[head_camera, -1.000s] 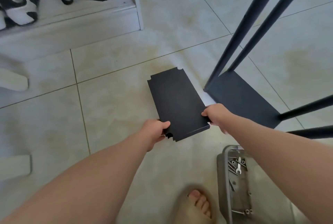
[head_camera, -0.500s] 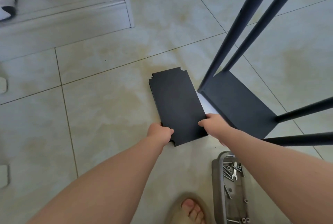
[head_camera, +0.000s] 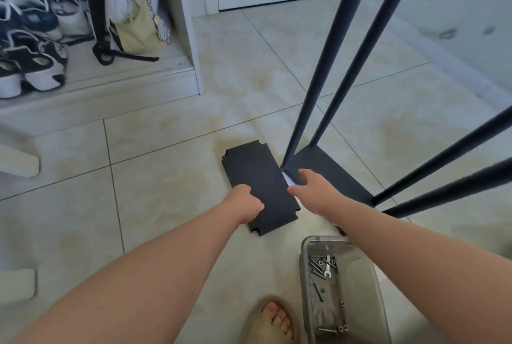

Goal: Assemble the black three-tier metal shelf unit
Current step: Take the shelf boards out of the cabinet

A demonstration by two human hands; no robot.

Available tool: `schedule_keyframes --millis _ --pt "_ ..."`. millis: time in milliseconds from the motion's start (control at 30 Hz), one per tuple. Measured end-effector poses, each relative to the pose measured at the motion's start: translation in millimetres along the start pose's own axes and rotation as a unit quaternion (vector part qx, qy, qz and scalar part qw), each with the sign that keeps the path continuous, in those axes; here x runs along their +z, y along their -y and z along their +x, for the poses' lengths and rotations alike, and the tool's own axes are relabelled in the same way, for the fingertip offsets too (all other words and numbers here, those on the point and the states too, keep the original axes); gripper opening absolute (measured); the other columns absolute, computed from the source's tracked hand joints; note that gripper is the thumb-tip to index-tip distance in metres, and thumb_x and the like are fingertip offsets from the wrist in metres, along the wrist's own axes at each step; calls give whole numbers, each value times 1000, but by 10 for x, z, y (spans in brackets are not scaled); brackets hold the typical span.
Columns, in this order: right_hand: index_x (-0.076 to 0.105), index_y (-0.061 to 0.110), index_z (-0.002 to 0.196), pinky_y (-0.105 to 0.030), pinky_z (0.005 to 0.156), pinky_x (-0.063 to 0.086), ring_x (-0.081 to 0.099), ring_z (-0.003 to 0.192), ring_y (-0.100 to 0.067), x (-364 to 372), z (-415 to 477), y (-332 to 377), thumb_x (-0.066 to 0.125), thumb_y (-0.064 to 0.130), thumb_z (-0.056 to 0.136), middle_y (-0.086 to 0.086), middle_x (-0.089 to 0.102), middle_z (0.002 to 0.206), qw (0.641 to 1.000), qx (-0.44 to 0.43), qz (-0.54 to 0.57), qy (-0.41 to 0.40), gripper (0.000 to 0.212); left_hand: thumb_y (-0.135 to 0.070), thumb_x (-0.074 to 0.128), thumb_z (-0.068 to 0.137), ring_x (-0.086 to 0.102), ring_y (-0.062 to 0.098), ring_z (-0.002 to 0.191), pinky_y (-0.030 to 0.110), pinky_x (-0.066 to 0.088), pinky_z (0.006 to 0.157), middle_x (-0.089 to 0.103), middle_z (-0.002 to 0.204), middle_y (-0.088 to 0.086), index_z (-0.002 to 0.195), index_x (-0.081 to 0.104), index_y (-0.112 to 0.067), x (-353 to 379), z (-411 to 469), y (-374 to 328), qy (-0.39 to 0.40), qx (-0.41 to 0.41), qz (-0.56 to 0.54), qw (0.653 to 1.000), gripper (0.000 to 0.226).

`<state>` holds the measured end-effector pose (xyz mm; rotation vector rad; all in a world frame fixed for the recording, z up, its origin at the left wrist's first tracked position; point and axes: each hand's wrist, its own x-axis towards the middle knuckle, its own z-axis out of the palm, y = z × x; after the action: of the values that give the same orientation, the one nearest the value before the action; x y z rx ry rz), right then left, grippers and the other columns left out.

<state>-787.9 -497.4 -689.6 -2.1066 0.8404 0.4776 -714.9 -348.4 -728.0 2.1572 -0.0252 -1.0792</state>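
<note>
Down on the tiled floor lies the stack of black panels: flat, matte, finely grained rectangles with small notches scalloped out of their corners, their edges stepped slightly at the far-left corner. The left grip curls over the stack's near-left long edge, thumb on top and fingers tucked under, holding it. The right grip is spread wide and slack, holding nothing; it hovers at the stack's right edge, and motion blur hides whether the thumb touches it. Just beneath the right grip a thin white strip shows between the stack and the base panel of the half-built frame, a smooth dark sheet lying beyond and to the right of that grip. Four round black tubes rise from its corners, two steeply away past the right grip, two slanting off to the right. Near the right forearm, on the person's side of both grips, sits a grey plastic tray with rounded corners, holding silvery screws and a small flat wrench.
</note>
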Motion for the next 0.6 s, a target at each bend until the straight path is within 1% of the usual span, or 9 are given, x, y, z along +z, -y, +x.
schedule_keyframes --millis 33,67,133,167,267,333,433,500,600 --pt "27 17 157 -30 88 46 55 129 -28 -84 -145 33 51 24 103 -7 45 152 1000 -12 4 -16 59 -7 56 98 43 21 101 11 44 74 48 100 -5 150 34 -4 -33 -114 -35 4 12 3 1000 56" --pt "26 19 158 -29 87 47 53 131 -27 -167 -293 51 52 25 103 -5 43 155 999 -22 12 -32 60 -7 55 98 47 23 107 12 43 73 53 108 -3 152 31 -6 -59 -208 -70 -4 28 -2 1000 58" --pt "28 22 158 -33 99 45 47 138 -24 -338 -611 64 53 27 102 0 39 159 996 -44 40 -64 62 -12 57 98 48 25 129 22 41 90 48 144 6 153 32 -12 -120 -448 -213 -26 59 8 998 61" --pt "31 24 156 -35 106 42 44 140 -21 -426 -785 60 54 28 101 2 40 158 993 -54 62 -83 60 -14 59 97 46 25 134 26 40 97 42 152 7 152 34 -14 -145 -554 -285 -40 80 12 996 61" --pt "43 26 148 -37 109 42 50 131 -13 -682 -1312 -4 58 27 99 9 51 145 977 -72 141 -143 51 -20 60 97 43 22 138 32 40 107 40 155 4 151 36 -18 -214 -799 -556 -72 156 21 985 60" --pt "49 28 141 -40 106 47 56 122 -11 -811 -1651 -93 59 26 99 13 55 137 963 -76 183 -183 44 -22 59 96 45 22 136 32 41 105 39 155 3 152 36 -19 -265 -935 -811 -89 198 23 976 60" --pt "53 27 134 -41 99 52 59 108 -7 -973 -2021 -261 61 25 98 13 56 129 939 -60 231 -248 37 -23 59 97 54 20 114 30 45 95 38 156 1 153 32 -22 -330 -1097 -1241 -111 238 22 965 62" --pt "54 26 127 -45 98 53 60 102 -7 -1097 -2148 -363 62 25 97 12 58 124 920 -46 254 -296 31 -23 58 98 50 17 104 31 46 91 39 154 2 154 27 -23 -368 -1154 -1502 -125 258 6 958 65" --pt "48 25 124 -42 88 51 62 101 -17 -1325 -2229 -441 65 30 96 11 54 124 892 -17 280 -354 34 -24 58 98 51 23 120 30 40 94 37 155 3 157 19 -24 -389 -1199 -1834 -142 270 -10 952 70"
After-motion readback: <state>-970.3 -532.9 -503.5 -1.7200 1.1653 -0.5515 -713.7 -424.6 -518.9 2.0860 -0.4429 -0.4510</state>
